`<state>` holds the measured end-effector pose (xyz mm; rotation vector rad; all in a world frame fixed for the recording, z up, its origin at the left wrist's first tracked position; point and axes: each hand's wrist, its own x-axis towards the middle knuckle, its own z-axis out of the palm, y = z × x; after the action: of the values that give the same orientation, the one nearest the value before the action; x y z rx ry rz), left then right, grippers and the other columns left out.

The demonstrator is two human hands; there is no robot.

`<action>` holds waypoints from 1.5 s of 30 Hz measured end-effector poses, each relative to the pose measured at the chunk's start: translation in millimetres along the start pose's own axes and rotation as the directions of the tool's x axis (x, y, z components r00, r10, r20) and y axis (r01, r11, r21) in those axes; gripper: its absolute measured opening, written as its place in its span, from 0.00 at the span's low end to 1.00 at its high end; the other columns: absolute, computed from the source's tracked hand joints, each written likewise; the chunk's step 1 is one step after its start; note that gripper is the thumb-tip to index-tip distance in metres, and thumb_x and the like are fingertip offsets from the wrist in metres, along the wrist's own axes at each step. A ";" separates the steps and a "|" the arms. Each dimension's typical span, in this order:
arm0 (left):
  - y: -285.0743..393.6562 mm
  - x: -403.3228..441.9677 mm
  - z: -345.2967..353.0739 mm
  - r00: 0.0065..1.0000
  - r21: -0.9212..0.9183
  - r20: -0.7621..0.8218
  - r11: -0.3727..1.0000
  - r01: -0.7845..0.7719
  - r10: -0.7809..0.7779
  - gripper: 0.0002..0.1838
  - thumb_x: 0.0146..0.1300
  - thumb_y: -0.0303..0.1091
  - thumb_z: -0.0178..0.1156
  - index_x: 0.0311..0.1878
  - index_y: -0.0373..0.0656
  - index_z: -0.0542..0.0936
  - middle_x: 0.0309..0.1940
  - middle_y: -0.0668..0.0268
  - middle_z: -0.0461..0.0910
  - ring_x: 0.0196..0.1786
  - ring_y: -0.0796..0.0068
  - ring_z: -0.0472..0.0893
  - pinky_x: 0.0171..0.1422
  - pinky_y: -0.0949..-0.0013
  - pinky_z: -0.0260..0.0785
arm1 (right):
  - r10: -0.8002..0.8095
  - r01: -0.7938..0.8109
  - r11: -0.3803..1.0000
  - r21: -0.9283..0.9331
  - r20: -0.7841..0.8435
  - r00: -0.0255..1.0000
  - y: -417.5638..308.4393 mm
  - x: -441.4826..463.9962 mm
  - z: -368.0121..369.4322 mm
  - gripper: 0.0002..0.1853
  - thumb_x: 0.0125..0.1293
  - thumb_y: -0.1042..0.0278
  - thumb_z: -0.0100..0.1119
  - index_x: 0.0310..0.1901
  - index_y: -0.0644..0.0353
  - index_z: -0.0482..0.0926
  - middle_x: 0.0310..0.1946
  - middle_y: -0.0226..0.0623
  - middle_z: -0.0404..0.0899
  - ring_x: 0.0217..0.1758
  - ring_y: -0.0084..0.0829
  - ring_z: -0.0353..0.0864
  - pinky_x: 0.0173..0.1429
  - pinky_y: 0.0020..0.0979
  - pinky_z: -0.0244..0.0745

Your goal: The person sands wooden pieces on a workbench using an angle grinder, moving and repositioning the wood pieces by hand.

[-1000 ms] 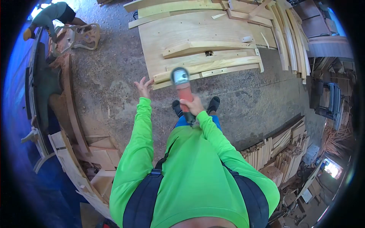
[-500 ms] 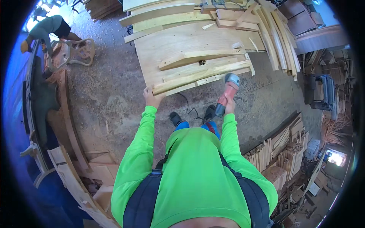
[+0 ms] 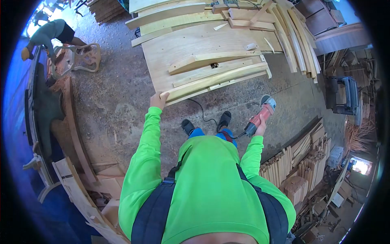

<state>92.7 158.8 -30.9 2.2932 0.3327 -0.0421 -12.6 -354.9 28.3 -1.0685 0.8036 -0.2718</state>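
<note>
My left hand (image 3: 158, 100) is closed around the near left end of a long, slightly curved wooden piece (image 3: 215, 82), which lies along the front edge of the plywood worktop (image 3: 162, 53). In my right hand (image 3: 261, 125) is a red and grey angle grinder (image 3: 262, 115), held off to the right of the wood and apart from it. Its disc end points up and away from me. A dark cord runs from the grinder's rear toward my legs. Behind the held piece, an angled wooden part (image 3: 213, 61) rests on the worktop.
Long boards (image 3: 288, 38) lie at the worktop's right side, with more boards at its back. Stacked wood pieces (image 3: 298, 162) stand on the floor at right. A cord (image 3: 202, 107) crosses the floor near my feet. Another person (image 3: 50, 34) bends over a wooden frame (image 3: 83, 57) at far left.
My right hand has carried the angle grinder right and back, away from the wood. My left hand has shifted slightly left, and the curved piece appears turned a little.
</note>
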 end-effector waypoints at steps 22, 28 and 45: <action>28.2 23.2 -20.8 0.908 0.311 0.108 0.881 0.357 -0.406 0.49 0.50 0.72 0.65 0.52 0.27 0.80 0.51 0.39 0.81 0.56 0.42 0.80 0.62 0.53 0.73 | 0.127 0.002 0.965 -0.262 0.473 0.872 -1.8 -20.5 100.2 0.20 0.63 0.58 0.65 0.42 0.70 0.78 0.31 0.44 0.83 0.30 0.36 0.84 0.36 0.34 0.81; -12.9 -28.9 41.5 0.782 -0.208 -0.356 0.859 0.468 -0.512 0.45 0.59 0.66 0.62 0.56 0.25 0.73 0.53 0.32 0.76 0.58 0.36 0.76 0.64 0.48 0.67 | 0.233 0.004 0.930 -0.368 0.596 0.768 25.3 -52.6 146.2 0.16 0.63 0.61 0.66 0.42 0.68 0.78 0.31 0.41 0.83 0.29 0.32 0.84 0.35 0.32 0.81; 64.6 -211.8 24.9 0.838 -0.802 0.247 0.382 0.459 -0.488 0.40 0.74 0.63 0.42 0.65 0.29 0.71 0.54 0.56 0.80 0.56 0.68 0.80 0.60 0.67 0.70 | 0.448 0.321 0.694 -0.644 0.736 0.507 145.7 -180.0 237.2 0.23 0.60 0.49 0.70 0.44 0.63 0.83 0.34 0.36 0.85 0.36 0.25 0.82 0.45 0.31 0.77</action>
<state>-93.6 51.3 27.6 1.1439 0.8306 -0.1117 3.9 -24.0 40.6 -1.6970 -0.0616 0.7491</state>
